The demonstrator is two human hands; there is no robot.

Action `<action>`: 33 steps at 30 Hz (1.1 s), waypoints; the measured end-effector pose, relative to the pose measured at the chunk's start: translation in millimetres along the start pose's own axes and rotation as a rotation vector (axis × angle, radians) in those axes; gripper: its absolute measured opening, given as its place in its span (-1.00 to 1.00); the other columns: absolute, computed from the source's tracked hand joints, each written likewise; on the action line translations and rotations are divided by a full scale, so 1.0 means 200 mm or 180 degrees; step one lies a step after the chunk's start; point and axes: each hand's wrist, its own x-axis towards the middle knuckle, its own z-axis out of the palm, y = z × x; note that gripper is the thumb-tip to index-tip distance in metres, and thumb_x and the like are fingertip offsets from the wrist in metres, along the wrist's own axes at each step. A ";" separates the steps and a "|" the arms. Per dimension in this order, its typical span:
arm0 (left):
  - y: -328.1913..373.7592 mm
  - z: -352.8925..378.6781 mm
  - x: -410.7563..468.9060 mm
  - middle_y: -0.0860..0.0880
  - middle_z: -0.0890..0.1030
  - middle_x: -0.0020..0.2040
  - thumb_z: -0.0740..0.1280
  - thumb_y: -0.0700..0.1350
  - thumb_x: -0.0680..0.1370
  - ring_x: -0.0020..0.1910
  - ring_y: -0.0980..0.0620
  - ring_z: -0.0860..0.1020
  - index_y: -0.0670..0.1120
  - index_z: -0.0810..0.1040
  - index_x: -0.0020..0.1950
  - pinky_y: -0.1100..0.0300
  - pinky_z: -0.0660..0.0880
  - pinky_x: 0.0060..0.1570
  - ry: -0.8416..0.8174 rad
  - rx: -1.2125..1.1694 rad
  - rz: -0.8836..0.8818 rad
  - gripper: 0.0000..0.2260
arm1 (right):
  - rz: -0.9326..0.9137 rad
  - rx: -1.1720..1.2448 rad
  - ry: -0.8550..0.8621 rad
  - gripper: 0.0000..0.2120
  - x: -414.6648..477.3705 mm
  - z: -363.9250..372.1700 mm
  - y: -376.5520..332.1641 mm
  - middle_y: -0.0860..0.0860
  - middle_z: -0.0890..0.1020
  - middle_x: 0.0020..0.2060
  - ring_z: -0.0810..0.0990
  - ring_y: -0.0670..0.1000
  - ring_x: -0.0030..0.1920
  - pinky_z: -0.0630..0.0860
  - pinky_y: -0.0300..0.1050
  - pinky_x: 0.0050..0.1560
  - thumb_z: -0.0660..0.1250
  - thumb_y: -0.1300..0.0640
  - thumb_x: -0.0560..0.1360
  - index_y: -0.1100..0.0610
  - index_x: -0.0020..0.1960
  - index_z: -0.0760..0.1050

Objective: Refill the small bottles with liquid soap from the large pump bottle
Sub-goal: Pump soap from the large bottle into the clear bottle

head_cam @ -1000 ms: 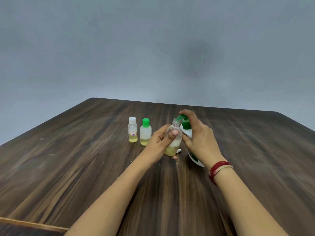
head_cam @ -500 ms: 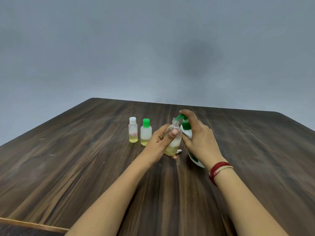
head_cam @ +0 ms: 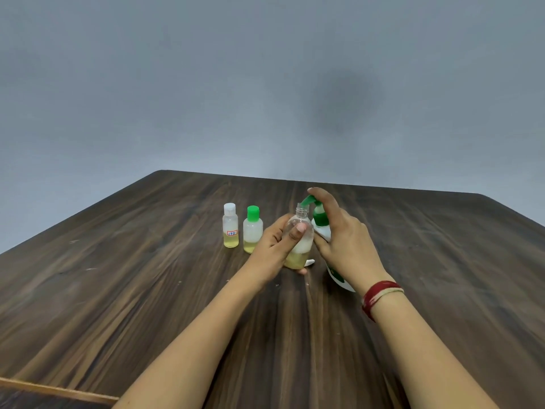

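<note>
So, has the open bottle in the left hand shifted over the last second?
No, not noticeably. The open bottle keeps the same gap to the green-capped bottle, with the left hand gripping it under the pump spout.

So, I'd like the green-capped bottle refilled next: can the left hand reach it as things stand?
Likely yes, once freed: the left hand grips the uncapped bottle, so it is busy now, but the green-capped bottle stands right beside it on the table with nothing between.

The dark wooden table [head_cam: 132,305] bears a white-capped bottle [head_cam: 230,226] and a green-capped bottle [head_cam: 252,231] (upright, side by side).
</note>
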 end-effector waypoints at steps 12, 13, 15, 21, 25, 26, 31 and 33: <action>-0.01 0.01 0.00 0.09 0.60 -0.25 0.37 0.44 0.25 -0.32 0.09 0.61 -0.01 0.48 0.10 0.16 0.60 -0.41 -0.0010 0.0040 0.0016 -0.36 | 0.0059 0.0067 -0.0082 -0.44 0.00 0.00 0.00 0.01 0.59 0.13 0.62 0.06 0.02 0.51 -0.10 0.02 0.36 -0.03 0.54 -0.14 0.45 0.19; -0.01 0.01 0.00 0.08 0.60 -0.26 0.38 0.44 0.24 -0.33 0.09 0.60 -0.01 0.48 0.10 0.16 0.60 -0.40 0.0010 0.0007 0.0026 -0.35 | 0.0042 0.0049 -0.0096 -0.42 0.00 0.00 0.00 0.01 0.60 0.13 0.62 0.06 0.03 0.51 -0.10 0.03 0.35 -0.05 0.54 -0.16 0.47 0.16; -0.01 0.01 0.01 0.09 0.60 -0.25 0.39 0.45 0.23 -0.32 0.11 0.60 0.00 0.48 0.09 0.17 0.60 -0.40 0.0026 -0.0025 0.0029 -0.34 | 0.0017 0.0003 -0.0093 -0.39 0.00 0.00 0.00 0.01 0.60 0.14 0.62 0.06 0.03 0.51 -0.11 0.04 0.34 -0.07 0.55 -0.20 0.49 0.11; -0.01 0.01 0.00 0.08 0.60 -0.26 0.39 0.44 0.22 -0.33 0.10 0.60 -0.02 0.48 0.09 0.15 0.61 -0.40 -0.0001 -0.0043 0.0025 -0.34 | -0.0002 0.0088 -0.0051 -0.40 0.01 0.00 0.00 0.02 0.60 0.15 0.62 0.05 0.03 0.54 -0.06 0.08 0.36 -0.04 0.53 -0.20 0.45 0.12; -0.01 0.00 0.00 0.08 0.60 -0.26 0.38 0.44 0.25 -0.34 0.08 0.61 -0.02 0.48 0.10 0.17 0.60 -0.41 -0.0029 0.0023 0.0002 -0.35 | 0.0019 0.0190 0.0041 -0.47 0.00 0.01 0.01 0.00 0.60 0.10 0.61 0.04 0.01 0.52 -0.11 0.03 0.37 -0.02 0.52 -0.17 0.38 0.16; -0.01 0.00 0.00 0.07 0.59 -0.25 0.37 0.43 0.26 -0.33 0.08 0.61 -0.02 0.48 0.10 0.18 0.60 -0.41 -0.0035 0.0035 0.0003 -0.35 | 0.0033 0.0193 0.0056 -0.48 0.00 0.01 0.01 0.00 0.60 0.10 0.61 0.05 0.01 0.51 -0.11 0.02 0.37 -0.02 0.52 -0.15 0.38 0.18; -0.01 0.00 0.00 0.06 0.59 -0.23 0.38 0.43 0.26 -0.31 0.08 0.61 -0.03 0.49 0.12 0.14 0.60 -0.40 -0.0012 0.0013 0.0009 -0.34 | -0.0029 0.0136 -0.0007 -0.44 0.00 0.01 0.01 0.00 0.60 0.09 0.62 0.05 0.01 0.54 -0.07 0.01 0.37 -0.03 0.53 -0.21 0.38 0.13; -0.01 0.00 0.01 0.06 0.59 -0.24 0.38 0.44 0.24 -0.30 0.09 0.61 -0.02 0.49 0.11 0.13 0.60 -0.40 0.0018 0.0009 0.0018 -0.34 | -0.0032 0.0062 -0.0033 -0.41 0.00 0.01 0.01 0.01 0.60 0.11 0.62 0.05 0.01 0.55 -0.07 0.03 0.36 -0.04 0.54 -0.22 0.42 0.10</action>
